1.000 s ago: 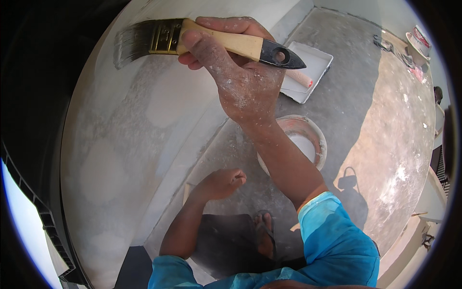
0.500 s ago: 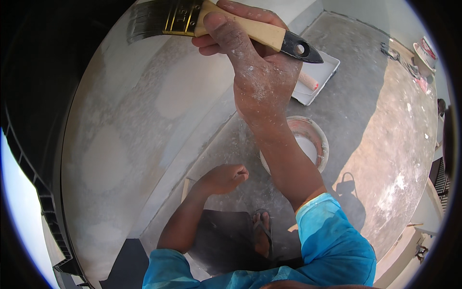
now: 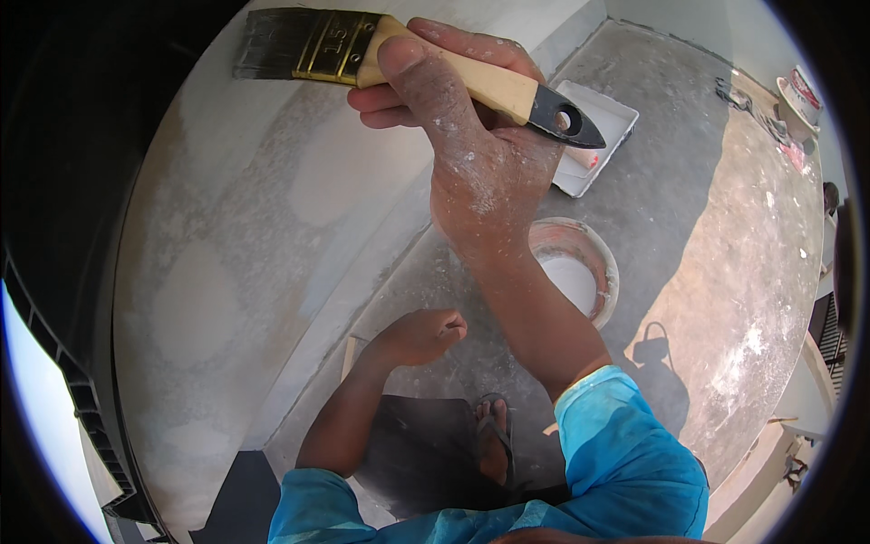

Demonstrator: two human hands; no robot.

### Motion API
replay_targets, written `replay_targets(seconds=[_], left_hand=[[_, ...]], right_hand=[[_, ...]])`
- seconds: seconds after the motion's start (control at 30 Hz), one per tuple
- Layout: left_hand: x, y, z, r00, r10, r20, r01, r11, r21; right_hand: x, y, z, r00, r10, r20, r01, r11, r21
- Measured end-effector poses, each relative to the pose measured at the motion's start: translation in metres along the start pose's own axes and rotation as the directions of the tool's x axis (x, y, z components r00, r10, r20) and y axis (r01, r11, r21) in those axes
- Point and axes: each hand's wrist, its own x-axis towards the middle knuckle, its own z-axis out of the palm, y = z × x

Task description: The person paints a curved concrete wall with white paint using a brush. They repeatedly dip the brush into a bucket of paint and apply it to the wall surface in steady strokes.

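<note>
Hands: I count two, a right hand (image 3: pixel 489 172) and a left hand (image 3: pixel 419 337), each below a blue sleeve.
Brush: I see one brush (image 3: pixel 497 89), up at the top of my view, in front of the pale wall (image 3: pixel 195 299); whether its bristles touch the wall I cannot tell.
Tray: one white tray (image 3: pixel 605 116) on the floor (image 3: pixel 675 172), partly behind the right hand.
Roller: one, pinkish roller (image 3: pixel 586 158), lying in the tray.
Bucket: one round bucket (image 3: pixel 610 272) near the right forearm, white liquid inside.
Foot: I count one foot (image 3: pixel 492 444) in a dark sandal.
Right hand's pose: clamped on the brush handle, thumb along the near face, fingers wrapped behind; the back of the hand, flecked white, faces me. Bristles point left, the black handle end right and slightly down.
Right arm's pose: reaching up and leftward from the lower right, forearm passing over the bucket's edge.
Left hand's pose: fingers curled together in a loose fist, held low, pointing right, well apart from the brush.
</note>
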Motion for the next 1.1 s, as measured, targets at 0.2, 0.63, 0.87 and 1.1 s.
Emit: replay_targets(seconds=[0.2, 0.63, 0.87, 1.1], left_hand=[[-0.002, -0.003, 0.002, 0.999, 0.003, -0.047, -0.003, 1.000, -0.006], [0.003, -0.006, 0.002, 0.999, 0.017, -0.033, -0.017, 1.000, -0.017], [-0.002, -0.008, 0.000, 1.000, -0.005, -0.028, 0.005, 1.000, -0.014], [0.000, -0.001, -0.002, 1.000, -0.007, -0.020, 0.007, 1.000, 0.010]], right_hand=[[-0.002, 0.009, 0.010, 0.998, 0.028, 0.054, -0.029, 0.999, 0.026], [0.017, 0.018, 0.004, 0.997, -0.058, -0.052, 0.064, 0.990, 0.128], [0.011, -0.037, 0.031, 0.992, -0.114, 0.048, 0.111, 0.650, -0.752], [0.035, -0.015, 0.004, 0.987, 0.046, -0.151, -0.073, 0.981, -0.181]])
